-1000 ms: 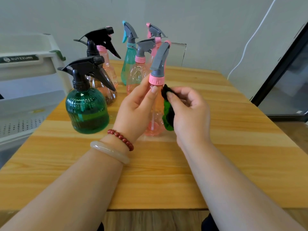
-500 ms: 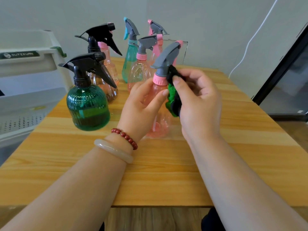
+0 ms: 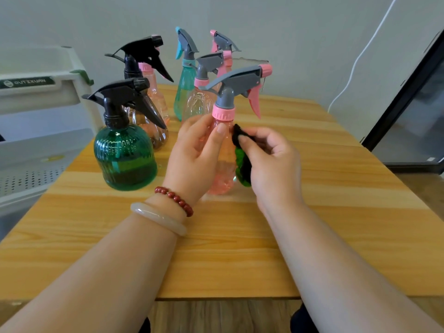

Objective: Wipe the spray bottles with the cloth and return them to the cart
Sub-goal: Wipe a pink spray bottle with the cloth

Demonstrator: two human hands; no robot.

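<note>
A clear pink spray bottle (image 3: 222, 179) with a grey head and pink collar stands on the wooden table (image 3: 312, 212). My left hand (image 3: 194, 162) grips its body from the left, thumb just under the collar. My right hand (image 3: 271, 164) pinches a green and black cloth (image 3: 242, 164) against the bottle's right side. Behind them stand several more spray bottles: a round green one with a black head (image 3: 125, 159), a brownish one with a black head (image 3: 153, 131), a teal one (image 3: 183, 92) and pink ones (image 3: 199, 102).
A white cart (image 3: 36, 92) with perforated shelves stands at the table's left edge. A dark glass door (image 3: 413, 121) is at the right. A white cable (image 3: 360, 56) hangs on the wall.
The bottle's spray head has turned so its nozzle points right. My right hand with the cloth has moved down from the collar to the bottle's side.
</note>
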